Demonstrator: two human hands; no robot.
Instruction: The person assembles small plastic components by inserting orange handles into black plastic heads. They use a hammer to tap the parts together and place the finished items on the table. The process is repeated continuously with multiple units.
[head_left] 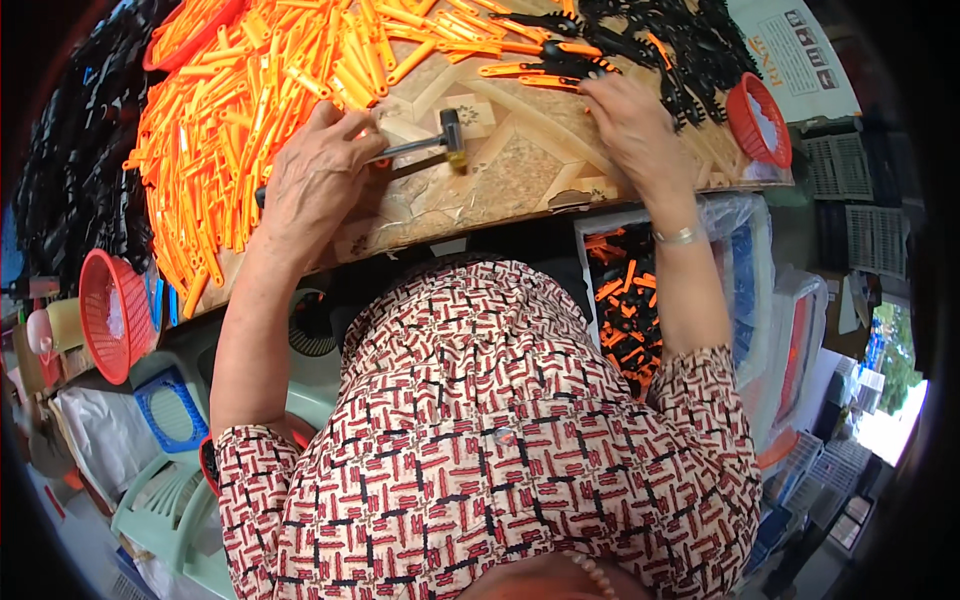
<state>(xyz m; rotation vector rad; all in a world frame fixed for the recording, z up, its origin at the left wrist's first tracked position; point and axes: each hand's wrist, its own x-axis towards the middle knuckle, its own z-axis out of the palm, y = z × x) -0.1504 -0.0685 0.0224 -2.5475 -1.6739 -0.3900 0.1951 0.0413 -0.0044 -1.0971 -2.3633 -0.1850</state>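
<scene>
My left hand (325,165) is closed around the handle of a small two-faced hammer (450,140), its head black at one end and yellowish at the other. The hammer lies over the table, its head pointing right. Beside that hand spreads a big heap of orange plastic handle-like strips (235,130). My right hand (635,130) has its fingers bent and drawn together at the ends of a few orange-and-black pieces (550,72). What its fingertips grip, if anything, is hidden. Behind it lies a pile of black toothed plastic parts (690,70).
The patterned tabletop (520,150) has a worn front edge. Red baskets stand at its right (758,120) and left (112,315). Black parts (80,150) are heaped far left. Below my right forearm sits a bin of orange-and-black pieces (628,300). A pale green chair (170,510) is lower left.
</scene>
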